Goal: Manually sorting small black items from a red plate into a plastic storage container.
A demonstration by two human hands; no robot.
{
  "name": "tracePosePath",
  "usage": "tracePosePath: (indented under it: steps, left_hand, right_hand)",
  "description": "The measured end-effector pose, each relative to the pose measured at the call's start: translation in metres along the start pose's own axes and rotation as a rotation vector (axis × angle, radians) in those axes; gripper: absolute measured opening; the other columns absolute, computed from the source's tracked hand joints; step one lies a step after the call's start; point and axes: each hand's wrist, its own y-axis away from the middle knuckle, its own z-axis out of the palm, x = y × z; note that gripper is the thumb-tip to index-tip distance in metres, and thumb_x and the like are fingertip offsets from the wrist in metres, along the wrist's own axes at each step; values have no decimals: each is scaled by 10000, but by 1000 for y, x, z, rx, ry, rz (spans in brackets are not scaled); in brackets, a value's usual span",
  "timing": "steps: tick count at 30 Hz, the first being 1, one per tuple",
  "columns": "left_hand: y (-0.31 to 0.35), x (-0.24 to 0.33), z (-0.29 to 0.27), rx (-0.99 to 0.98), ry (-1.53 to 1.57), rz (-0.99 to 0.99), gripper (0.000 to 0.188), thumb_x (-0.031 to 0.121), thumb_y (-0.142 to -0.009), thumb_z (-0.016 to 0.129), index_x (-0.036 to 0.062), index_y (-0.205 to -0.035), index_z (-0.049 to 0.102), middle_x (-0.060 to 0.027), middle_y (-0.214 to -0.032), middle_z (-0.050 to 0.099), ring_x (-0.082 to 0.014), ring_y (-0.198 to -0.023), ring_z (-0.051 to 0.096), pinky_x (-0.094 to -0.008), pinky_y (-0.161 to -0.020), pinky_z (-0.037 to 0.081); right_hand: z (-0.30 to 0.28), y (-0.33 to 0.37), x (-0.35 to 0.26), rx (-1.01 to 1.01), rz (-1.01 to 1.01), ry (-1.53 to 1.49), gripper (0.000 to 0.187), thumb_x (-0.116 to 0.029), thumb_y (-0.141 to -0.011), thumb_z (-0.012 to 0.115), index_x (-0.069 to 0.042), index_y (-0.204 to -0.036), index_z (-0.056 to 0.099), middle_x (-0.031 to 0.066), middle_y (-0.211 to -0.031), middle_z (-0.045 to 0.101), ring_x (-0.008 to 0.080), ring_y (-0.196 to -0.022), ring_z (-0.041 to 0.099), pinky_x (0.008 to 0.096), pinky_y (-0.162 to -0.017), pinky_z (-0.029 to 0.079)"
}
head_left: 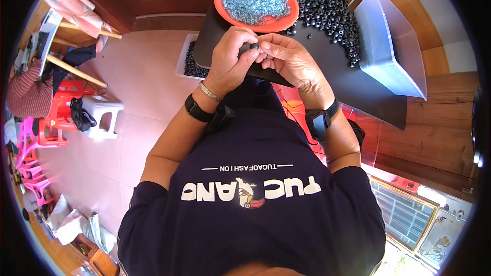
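Note:
My left hand (231, 60) pinches a small black cap-like piece (254, 46) between thumb and fingers, over the near edge of a dark tabletop (327, 64). Close against it, my right hand (291, 60) has its thumb and forefinger pressed together; whatever they hold is too small to make out. Just beyond both hands stands a round orange-red plate (221, 10) heaped with small shiny silvery-blue pieces (255, 1). To its right spreads a large pile of loose black pieces (325, 7) like the one in my left hand.
A translucent plastic bin (376, 36) stands on the table's right side. Left of and below the table edge, a white tub (181, 62) holds more black pieces. At far left, a person in a striped top (30, 92) sits near red (61, 105) and white stools (102, 112).

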Motion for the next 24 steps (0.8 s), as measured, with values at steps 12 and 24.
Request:
tracePosePath:
  steps: [12,24]
  left_hand:
    - [-3,0,-1,-54,-25,30,200,24,-789,647,10,-953,533,-128,-920,580,-283,-818,575,-353,-744,474]
    - [-6,3,-2,-270,-86,-43,163,69,-800,616,10,-907,508,-128,-877,545,-315,-818,536,-384,-733,448]
  right_hand:
    - [4,4,-3,86,-85,83,185,-100,-890,671,12,-1024,608,62,-948,653,113,-796,645,227,-740,545]
    - [-3,12,-20,125,-56,482,187,-138,-815,760,-14,-929,678,17,-798,663,80,-703,579,219,-674,490]
